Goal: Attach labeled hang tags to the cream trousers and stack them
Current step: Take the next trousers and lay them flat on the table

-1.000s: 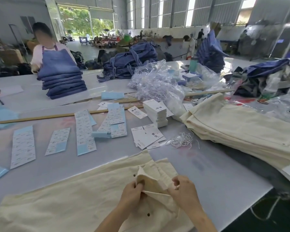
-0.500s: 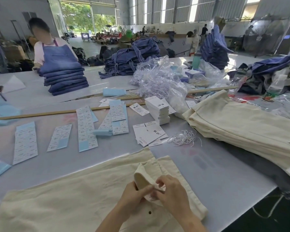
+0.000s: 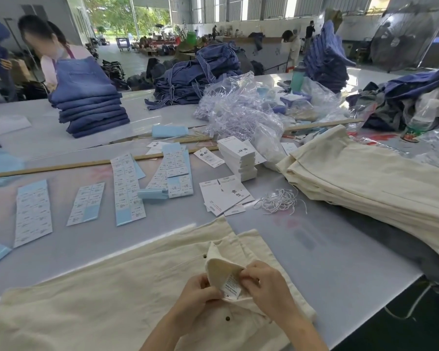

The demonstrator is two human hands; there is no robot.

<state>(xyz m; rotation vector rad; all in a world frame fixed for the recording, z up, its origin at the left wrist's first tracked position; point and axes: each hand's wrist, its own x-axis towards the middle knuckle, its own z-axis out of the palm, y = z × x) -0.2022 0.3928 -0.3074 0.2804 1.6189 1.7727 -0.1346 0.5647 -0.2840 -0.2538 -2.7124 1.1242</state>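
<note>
A pair of cream trousers [image 3: 107,295] lies flat at the near edge of the grey worktop [image 3: 314,249], its near and left parts cut off by the frame. The waistband is turned back to show a small white care label [image 3: 231,287] — its print is too small to read. The left hand [image 3: 197,291] pinches the folded-back waistband beside the label, fingers curled; the right hand [image 3: 264,282] pinches the fabric at the label's right side, knuckles up, its fingertips hidden in the fold. Both forearms run out of the bottom of the picture.

Farther in, a fan of white hang tags [image 3: 224,196] lies just left of a tangle of white strings [image 3: 279,200], with a stack of hang tags [image 3: 238,158] beyond. Blue-and-white sticker sheets [image 3: 127,188] spread to the left. A pile of folded cream trousers [image 3: 370,181] fills the right side, partly cropped. At far left a person [image 3: 48,54] — face blurred — stands behind stacked blue jeans [image 3: 89,107].
</note>
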